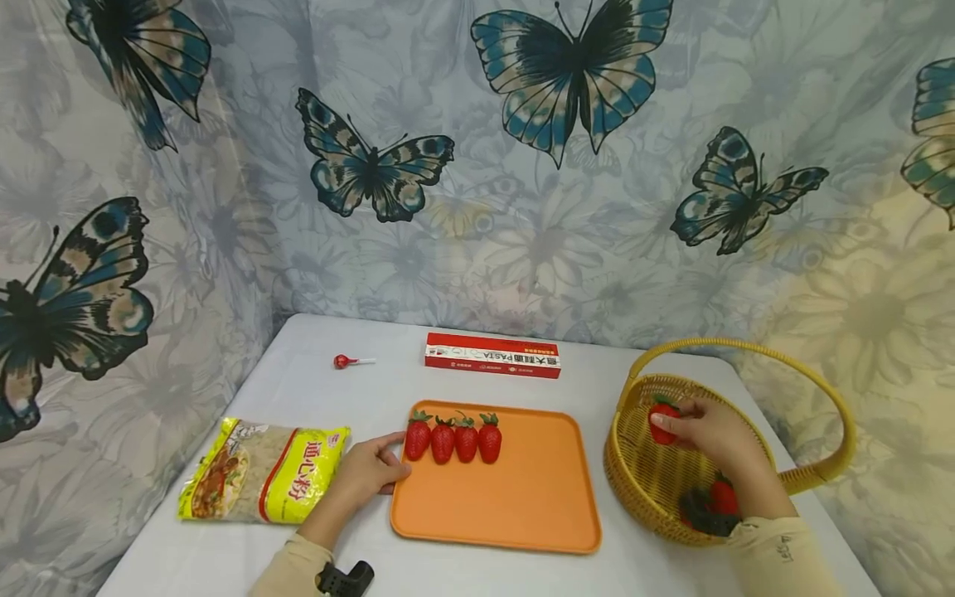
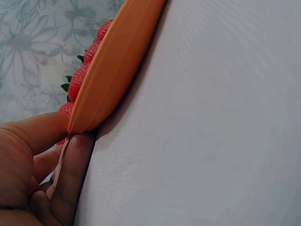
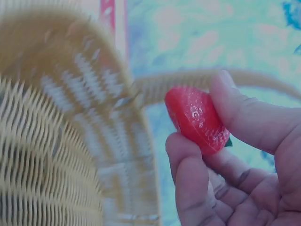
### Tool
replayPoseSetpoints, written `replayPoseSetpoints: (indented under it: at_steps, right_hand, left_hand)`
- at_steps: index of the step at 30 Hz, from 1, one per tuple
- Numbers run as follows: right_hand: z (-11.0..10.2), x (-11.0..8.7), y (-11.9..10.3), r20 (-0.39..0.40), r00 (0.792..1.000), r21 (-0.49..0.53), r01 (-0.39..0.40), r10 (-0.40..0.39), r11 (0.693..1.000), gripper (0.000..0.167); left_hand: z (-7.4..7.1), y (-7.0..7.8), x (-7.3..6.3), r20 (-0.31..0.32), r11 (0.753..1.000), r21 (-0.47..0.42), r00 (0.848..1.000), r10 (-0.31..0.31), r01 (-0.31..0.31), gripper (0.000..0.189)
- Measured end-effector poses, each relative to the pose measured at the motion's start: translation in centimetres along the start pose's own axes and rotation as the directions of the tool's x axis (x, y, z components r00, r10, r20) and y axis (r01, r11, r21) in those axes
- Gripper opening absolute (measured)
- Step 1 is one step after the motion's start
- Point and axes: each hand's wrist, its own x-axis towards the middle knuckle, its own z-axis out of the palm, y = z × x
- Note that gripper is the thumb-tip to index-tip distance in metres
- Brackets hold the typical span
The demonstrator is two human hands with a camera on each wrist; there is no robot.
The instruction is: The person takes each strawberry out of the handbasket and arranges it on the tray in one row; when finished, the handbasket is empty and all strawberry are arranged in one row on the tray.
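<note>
My right hand [image 1: 712, 431] pinches a red strawberry [image 1: 662, 421] between thumb and fingers, over the yellow wicker basket [image 1: 622, 464]. In the right wrist view that strawberry [image 3: 195, 117] has its green leaves turned toward the palm. Another strawberry [image 1: 722, 497] lies low in the basket, partly hidden by the right wrist and its black camera. My left hand [image 1: 370, 471] holds the left edge of the orange tray [image 1: 500, 506], and the left wrist view has thumb and fingers at the tray's rim [image 2: 110, 80]. Several strawberries [image 1: 466, 439] stand in a row along the tray's far left, leaves pointing away.
Left of the tray lies a yellow bag of noodles [image 1: 298, 473]. A red lollipop [image 1: 341, 361] and a red pasta box [image 1: 492, 356] are at the back of the white table [image 1: 358, 398]. The basket's tall handle [image 1: 828, 394] arches past the right forearm. A butterfly-print cloth [image 1: 552, 249] hangs behind.
</note>
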Motion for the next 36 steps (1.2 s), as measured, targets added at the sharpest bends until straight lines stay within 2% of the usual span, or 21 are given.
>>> replayPoseSetpoints:
  at_steps: [4,6,11,14,17,21,25,29,36]
  right_hand:
    - [0.9,-2.0,-1.7,-0.001,0.998,0.109,0.068,-0.068,0.992,0.075]
    - [1.7,-2.7,-2.5,-0.004,0.991,0.154,0.131,-0.132,0.979,0.068]
    - [4.6,-2.8,-4.1,0.011,0.948,0.288,0.303,-0.319,0.908,0.056]
    - [7.2,-1.9,-4.8,0.079,0.929,0.344,0.314,-0.361,0.885,0.055]
    - [10.2,-0.5,-5.4,0.122,0.94,0.346,0.261,-0.319,0.901,0.05]
    - [13.9,1.6,-5.5,0.108,0.978,0.315,0.135,-0.177,0.94,0.041]
    - [16.4,3.0,-5.4,0.094,0.993,0.317,0.041,-0.074,0.948,0.035]
    - [17.6,3.6,-5.6,0.066,0.996,0.306,0.032,-0.055,0.951,0.032]
    - [18.5,3.9,-6.5,0.041,0.998,0.198,0.042,-0.051,0.979,0.028]
  left_hand:
    - [-0.1,0.2,0.2,-0.008,1.0,0.01,1.0,0.005,-0.005,0.059]
    - [-0.1,0.3,0.3,-0.006,1.0,0.012,1.0,0.004,-0.004,0.059]
    - [0.0,0.5,0.4,0.006,1.0,0.0,1.0,0.004,-0.004,0.059]
    - [0.0,0.6,0.4,0.01,1.0,0.0,1.0,0.002,-0.002,0.059]
    - [0.0,0.7,0.4,0.003,1.0,0.005,1.0,0.0,0.0,0.059]
    - [0.0,0.9,0.3,-0.005,1.0,0.006,1.0,-0.008,0.008,0.06]
    - [0.0,0.8,0.2,-0.002,1.0,0.005,1.0,-0.003,0.003,0.06]
    - [0.0,0.6,0.1,-0.002,1.0,0.007,1.0,0.0,0.0,0.059]
    - [-0.1,0.4,-0.3,-0.001,1.0,-0.003,1.0,-0.003,0.003,0.06]
